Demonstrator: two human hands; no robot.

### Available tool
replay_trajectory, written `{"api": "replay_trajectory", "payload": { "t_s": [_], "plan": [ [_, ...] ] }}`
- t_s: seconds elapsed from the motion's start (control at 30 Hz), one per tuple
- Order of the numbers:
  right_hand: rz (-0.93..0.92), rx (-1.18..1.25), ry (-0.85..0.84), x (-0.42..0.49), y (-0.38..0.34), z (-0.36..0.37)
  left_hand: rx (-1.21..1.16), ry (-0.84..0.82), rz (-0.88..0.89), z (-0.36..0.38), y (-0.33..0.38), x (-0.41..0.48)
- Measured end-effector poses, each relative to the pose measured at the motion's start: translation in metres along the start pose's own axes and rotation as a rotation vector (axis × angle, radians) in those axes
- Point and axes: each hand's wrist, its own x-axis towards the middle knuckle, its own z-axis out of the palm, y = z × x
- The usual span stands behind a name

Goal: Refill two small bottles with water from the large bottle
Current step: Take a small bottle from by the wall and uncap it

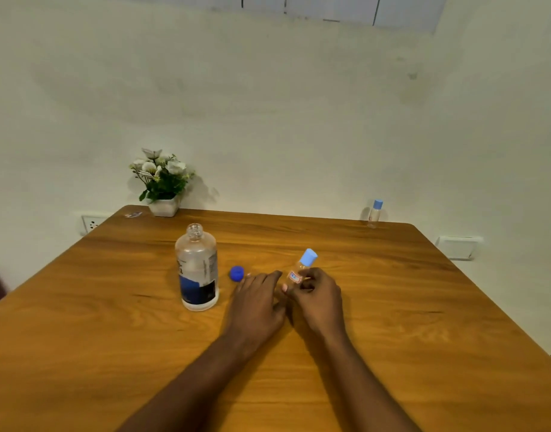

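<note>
Large bottle (197, 269): clear plastic with a dark blue and white label, standing upright on the table left of centre. The neck is open; the water level cannot be read with confidence through the clear wall. Its dark blue cap (236, 273) lies on the table just beside it on the right.

Near small bottle (296, 273): clear, with a small red-edged label and a pale blue cap fitted, tilted with the cap up and to the right, gripped by the right hand (318, 297).

Far small bottle (375, 213): clear, pale blue cap on, upright at the table's far right edge.
</note>
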Motion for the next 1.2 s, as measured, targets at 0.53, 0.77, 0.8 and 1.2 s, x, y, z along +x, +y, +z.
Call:
{"api": "replay_trajectory", "payload": {
  "t_s": [0.53,0.77,0.8,1.2],
  "plan": [
    [-0.022,0.139,-0.170,0.015,-0.014,-0.022,-0.169,0.129,-0.069,-0.013,-0.022,-0.006],
    [0.007,0.069,-0.230,0.021,-0.007,-0.035,-0.115,0.100,-0.052,-0.010,-0.018,-0.007],
    [0.007,0.056,-0.244,0.021,-0.005,-0.035,-0.111,0.092,-0.041,-0.010,-0.017,-0.008],
    [-0.036,0.061,-0.345,0.021,-0.001,-0.045,-0.029,0.058,0.004,-0.012,-0.010,-0.014]
  ]
}}
